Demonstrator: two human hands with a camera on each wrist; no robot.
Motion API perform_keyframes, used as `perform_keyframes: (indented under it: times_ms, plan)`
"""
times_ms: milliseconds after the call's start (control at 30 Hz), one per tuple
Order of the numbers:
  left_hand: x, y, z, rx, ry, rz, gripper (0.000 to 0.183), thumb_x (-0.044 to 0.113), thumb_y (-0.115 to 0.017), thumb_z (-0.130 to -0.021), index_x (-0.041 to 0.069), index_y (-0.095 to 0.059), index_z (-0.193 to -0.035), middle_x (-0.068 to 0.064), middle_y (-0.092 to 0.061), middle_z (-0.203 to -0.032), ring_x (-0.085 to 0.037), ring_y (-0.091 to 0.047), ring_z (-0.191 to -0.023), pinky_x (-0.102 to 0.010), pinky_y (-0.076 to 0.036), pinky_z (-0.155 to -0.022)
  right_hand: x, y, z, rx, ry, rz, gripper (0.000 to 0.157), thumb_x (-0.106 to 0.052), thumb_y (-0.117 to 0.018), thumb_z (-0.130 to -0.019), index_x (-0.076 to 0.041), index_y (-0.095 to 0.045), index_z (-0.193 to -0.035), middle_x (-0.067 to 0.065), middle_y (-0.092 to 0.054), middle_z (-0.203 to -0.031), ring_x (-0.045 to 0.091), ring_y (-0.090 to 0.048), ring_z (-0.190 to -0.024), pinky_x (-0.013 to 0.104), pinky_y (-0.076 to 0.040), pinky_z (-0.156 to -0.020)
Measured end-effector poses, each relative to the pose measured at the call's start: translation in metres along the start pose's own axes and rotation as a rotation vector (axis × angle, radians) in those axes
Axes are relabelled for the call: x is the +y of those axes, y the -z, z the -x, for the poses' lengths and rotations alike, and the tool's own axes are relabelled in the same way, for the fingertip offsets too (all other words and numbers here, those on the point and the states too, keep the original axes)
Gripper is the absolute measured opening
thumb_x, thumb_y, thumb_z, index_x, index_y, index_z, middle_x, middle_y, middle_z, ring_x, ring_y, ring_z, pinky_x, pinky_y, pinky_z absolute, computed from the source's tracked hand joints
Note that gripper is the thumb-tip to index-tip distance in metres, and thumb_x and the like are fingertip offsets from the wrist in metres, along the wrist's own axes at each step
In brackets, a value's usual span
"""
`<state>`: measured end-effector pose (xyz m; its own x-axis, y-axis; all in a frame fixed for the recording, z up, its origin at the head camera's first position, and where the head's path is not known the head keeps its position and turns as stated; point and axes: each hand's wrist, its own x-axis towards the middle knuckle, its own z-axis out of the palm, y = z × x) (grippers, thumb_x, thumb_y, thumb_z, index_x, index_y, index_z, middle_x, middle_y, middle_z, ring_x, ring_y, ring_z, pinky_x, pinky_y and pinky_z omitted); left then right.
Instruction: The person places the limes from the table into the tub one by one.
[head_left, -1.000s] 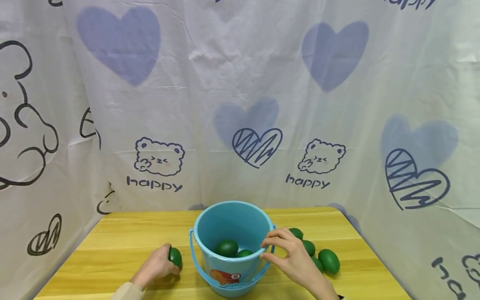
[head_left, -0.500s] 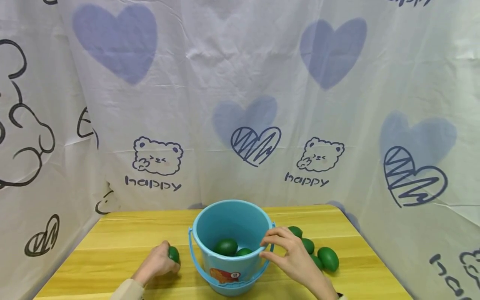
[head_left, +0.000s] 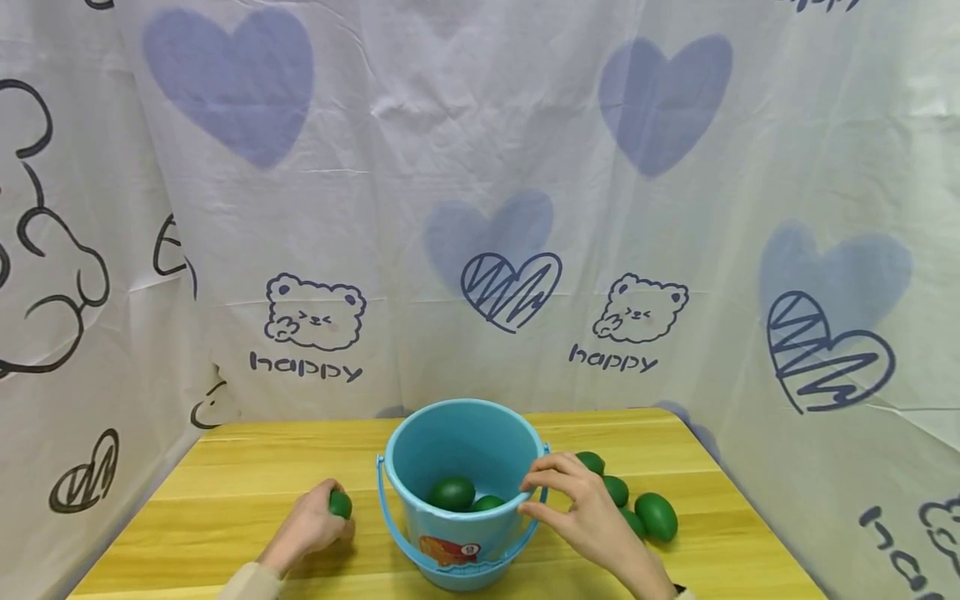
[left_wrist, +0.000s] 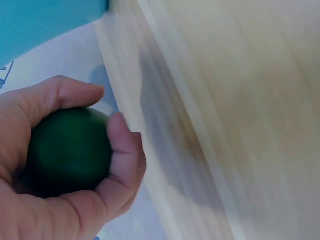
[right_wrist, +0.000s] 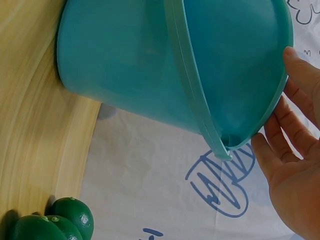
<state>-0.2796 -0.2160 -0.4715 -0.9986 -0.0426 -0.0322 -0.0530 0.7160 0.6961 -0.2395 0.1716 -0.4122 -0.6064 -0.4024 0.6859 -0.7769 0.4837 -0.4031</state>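
My left hand (head_left: 311, 521) grips a dark green lime (head_left: 341, 503) over the table, left of the bucket. In the left wrist view, the fingers and thumb curl round the lime (left_wrist: 70, 150), and a shadow falls on the wood beside it. A light blue bucket (head_left: 465, 533) stands upright in the middle, its handle hanging down at the front. Inside lie a large green lime (head_left: 452, 494) and, partly hidden by the rim, a second one (head_left: 489, 503). My right hand (head_left: 581, 512) rests at the bucket's right rim, its fingertips loosely spread against the edge.
Several green limes (head_left: 657, 517) lie in a group on the table to the right, partly behind my right hand. The yellow wooden table (head_left: 247, 467) ends at a white printed curtain (head_left: 480, 358) at the back and sides.
My left hand, with the lime in its grip, has shifted slightly left, away from the bucket. The right hand stays at the rim; the whole view has tilted a little.
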Motion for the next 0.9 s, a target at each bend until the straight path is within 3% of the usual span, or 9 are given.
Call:
perform_keyframes:
  times_ms: [300, 467, 900]
  plan:
    - [0.011, 0.005, 0.001, 0.089, -0.024, 0.09, 0.034, 0.008, -0.076, -0.075, 0.004, -0.064, -0.107, -0.016, -0.061, -0.091, -0.023, -0.059, -0.066, -0.029, -0.053, -0.047, 0.001, 0.0, -0.001, -0.004, -0.008, -0.002, 0.018, -0.029, -0.079, -0.081, -0.034, -0.07, -0.097, -0.015, -0.063, -0.106, 0.008, -0.056, -0.102, 0.03, -0.055, -0.083]
    - [0.02, 0.009, 0.004, 0.13, -0.038, 0.135, 0.032, 0.01, -0.076, -0.073, 0.007, -0.066, -0.103, -0.014, -0.063, -0.091, -0.022, -0.06, -0.065, -0.031, -0.055, -0.048, 0.001, 0.0, 0.0, -0.007, -0.013, -0.003, 0.018, -0.03, -0.078, -0.081, -0.035, -0.07, -0.097, -0.016, -0.063, -0.106, 0.008, -0.056, -0.102, 0.03, -0.055, -0.083]
    - [0.037, 0.017, 0.009, 0.195, -0.044, 0.18, 0.039, 0.015, -0.074, -0.074, 0.014, -0.058, -0.11, -0.016, -0.061, -0.098, -0.021, -0.059, -0.064, -0.027, -0.053, -0.05, 0.0, 0.001, 0.0, -0.011, -0.026, 0.0, 0.018, -0.031, -0.078, -0.081, -0.036, -0.069, -0.096, -0.013, -0.064, -0.106, 0.007, -0.056, -0.103, 0.03, -0.056, -0.084]
